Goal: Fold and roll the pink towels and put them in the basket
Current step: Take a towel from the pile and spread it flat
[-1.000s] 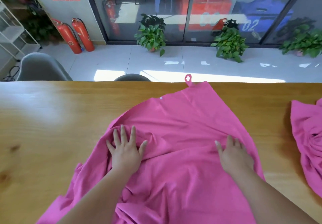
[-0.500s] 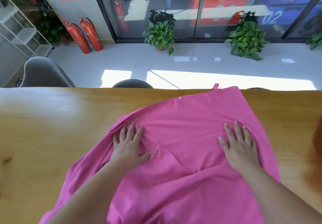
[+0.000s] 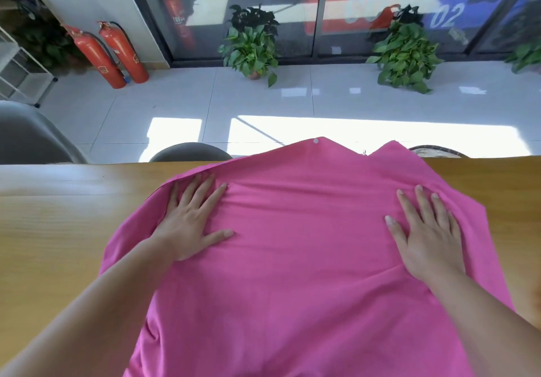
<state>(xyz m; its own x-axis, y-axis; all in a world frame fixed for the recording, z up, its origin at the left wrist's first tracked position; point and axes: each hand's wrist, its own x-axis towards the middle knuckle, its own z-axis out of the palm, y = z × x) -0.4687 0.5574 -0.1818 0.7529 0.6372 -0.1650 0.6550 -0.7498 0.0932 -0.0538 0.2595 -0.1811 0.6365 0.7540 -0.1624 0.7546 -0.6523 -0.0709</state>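
Observation:
One large pink towel (image 3: 307, 230) lies spread over the wooden table (image 3: 58, 230), its far corners reaching past the table's far edge. My left hand (image 3: 190, 221) rests flat on the towel's left part, fingers apart, close to its left edge. My right hand (image 3: 424, 236) presses flat on the right part, fingers spread and pointing away from me. Neither hand grips the cloth. No basket is in view.
Beyond the far table edge are grey chair backs (image 3: 190, 152) and a tiled floor. Two red fire extinguishers (image 3: 111, 54) stand at the back left. Potted plants (image 3: 251, 45) line the glass wall. A white shelf (image 3: 17, 72) is at the far left.
Both hands slid away from me across the towel, smoothing out its wrinkles. The towel's far edge now overhangs the table. The view shifted left, so the second pink towel on the right is gone.

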